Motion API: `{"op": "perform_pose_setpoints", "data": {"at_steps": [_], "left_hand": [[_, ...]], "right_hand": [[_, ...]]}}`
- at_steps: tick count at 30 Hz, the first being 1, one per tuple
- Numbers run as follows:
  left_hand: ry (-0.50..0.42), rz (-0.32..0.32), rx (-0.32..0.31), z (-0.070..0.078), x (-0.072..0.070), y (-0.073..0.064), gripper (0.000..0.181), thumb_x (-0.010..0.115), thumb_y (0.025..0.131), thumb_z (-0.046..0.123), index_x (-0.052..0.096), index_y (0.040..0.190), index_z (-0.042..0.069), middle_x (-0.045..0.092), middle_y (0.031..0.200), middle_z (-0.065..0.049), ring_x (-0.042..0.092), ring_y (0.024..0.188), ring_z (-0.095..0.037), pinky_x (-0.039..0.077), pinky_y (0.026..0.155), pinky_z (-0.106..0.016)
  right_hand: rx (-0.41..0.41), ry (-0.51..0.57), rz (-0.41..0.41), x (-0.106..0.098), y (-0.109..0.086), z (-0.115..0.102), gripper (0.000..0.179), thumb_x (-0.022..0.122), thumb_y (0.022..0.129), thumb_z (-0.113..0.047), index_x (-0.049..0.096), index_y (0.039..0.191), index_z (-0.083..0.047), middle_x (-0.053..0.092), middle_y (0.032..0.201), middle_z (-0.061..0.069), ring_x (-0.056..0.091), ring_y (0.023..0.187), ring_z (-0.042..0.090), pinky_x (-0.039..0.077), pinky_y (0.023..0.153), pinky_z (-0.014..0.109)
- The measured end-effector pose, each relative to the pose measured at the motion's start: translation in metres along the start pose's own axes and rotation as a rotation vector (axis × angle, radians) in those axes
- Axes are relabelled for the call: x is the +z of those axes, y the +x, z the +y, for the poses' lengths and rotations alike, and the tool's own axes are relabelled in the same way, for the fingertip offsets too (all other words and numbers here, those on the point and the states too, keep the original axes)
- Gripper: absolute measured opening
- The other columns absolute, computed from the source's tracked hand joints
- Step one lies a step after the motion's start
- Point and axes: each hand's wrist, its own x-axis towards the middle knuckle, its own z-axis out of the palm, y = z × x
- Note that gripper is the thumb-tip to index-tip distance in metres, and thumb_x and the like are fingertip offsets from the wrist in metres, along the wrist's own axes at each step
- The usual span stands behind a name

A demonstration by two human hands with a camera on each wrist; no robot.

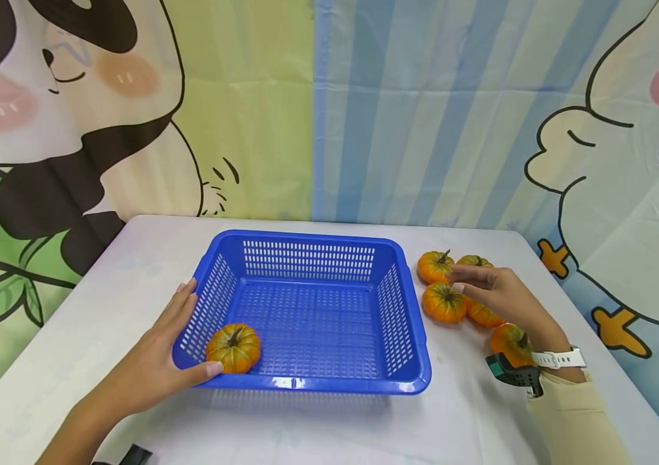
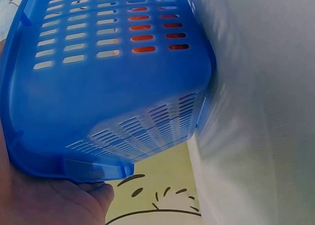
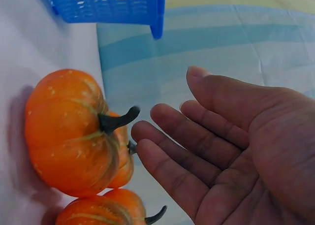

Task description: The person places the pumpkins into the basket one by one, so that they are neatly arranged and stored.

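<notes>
A blue plastic basket [image 1: 306, 384] with slotted walls stands on the table, and one small orange pumpkin [image 1: 233, 349] lies in its near left corner. My left hand [image 1: 157, 352] holds that corner, fingers along the left rim and thumb over the near rim. At the basket's right is a group of several pumpkins [image 1: 444, 302], orange with some green. Over this group hovers my right hand [image 1: 494, 294], palm facing inward with fingers extended and nothing held. In the right wrist view its fingertips point toward a stemmed pumpkin [image 3: 69, 131], with a gap between.
A white cloth covers the table [image 1: 329, 429]. Behind it hangs a curtain [image 1: 410, 116] printed with cartoon animals and stripes. A white band [image 1: 561, 358] and a dark device [image 1: 512, 371] are on my right wrist, close by the nearest pumpkin [image 1: 509, 342].
</notes>
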Motion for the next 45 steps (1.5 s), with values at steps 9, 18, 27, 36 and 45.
{"op": "perform_pose_setpoints", "data": {"at_steps": [9, 18, 27, 36, 45], "left_hand": [[0.009, -0.004, 0.004, 0.000, -0.001, 0.001, 0.110, 0.076, 0.079, 0.049, 0.010, 0.156, 0.005, -0.004, 0.163, -0.002, -0.004, 0.148, -0.028, 0.022, 0.101, -0.074], [0.007, 0.003, 0.004, -0.001, 0.000, -0.001, 0.110, 0.076, 0.079, 0.049, 0.011, 0.156, 0.005, -0.003, 0.163, -0.002, -0.004, 0.148, -0.027, 0.022, 0.100, -0.074], [0.008, 0.005, 0.007, -0.002, 0.001, 0.000, 0.110, 0.075, 0.079, 0.049, 0.010, 0.156, 0.004, -0.003, 0.163, -0.003, -0.003, 0.148, -0.029, 0.022, 0.099, -0.075], [0.015, 0.013, 0.012, -0.002, 0.001, 0.000, 0.110, 0.075, 0.079, 0.050, 0.011, 0.156, 0.005, -0.004, 0.163, 0.001, -0.002, 0.148, -0.028, 0.023, 0.099, -0.075], [0.012, 0.002, 0.000, -0.002, 0.001, 0.000, 0.110, 0.075, 0.079, 0.050, 0.010, 0.156, 0.005, -0.005, 0.163, 0.001, -0.003, 0.148, -0.027, 0.023, 0.100, -0.074]], "right_hand": [[0.009, 0.000, -0.027, 0.004, 0.005, 0.015, 0.044, 0.064, 0.096, -0.018, 0.057, 0.133, 0.004, 0.059, 0.128, 0.023, 0.059, 0.114, 0.038, 0.053, 0.087, 0.032], [-0.031, -0.020, -0.010, 0.013, 0.011, 0.012, 0.044, 0.067, 0.094, -0.021, 0.059, 0.131, 0.000, 0.065, 0.120, 0.017, 0.062, 0.111, 0.036, 0.052, 0.090, 0.042], [-0.006, -0.007, 0.001, 0.020, 0.015, 0.015, 0.055, 0.070, 0.091, -0.026, 0.054, 0.136, 0.001, 0.056, 0.134, 0.020, 0.055, 0.120, 0.039, 0.046, 0.097, 0.050], [-0.011, -0.034, -0.055, 0.026, 0.014, 0.011, 0.062, 0.073, 0.087, -0.033, 0.054, 0.137, 0.000, 0.057, 0.133, 0.020, 0.055, 0.120, 0.039, 0.048, 0.095, 0.049], [0.032, -0.080, -0.048, 0.029, 0.015, 0.015, 0.057, 0.071, 0.090, -0.035, 0.057, 0.135, -0.003, 0.059, 0.131, 0.018, 0.056, 0.117, 0.040, 0.046, 0.096, 0.053]]}}
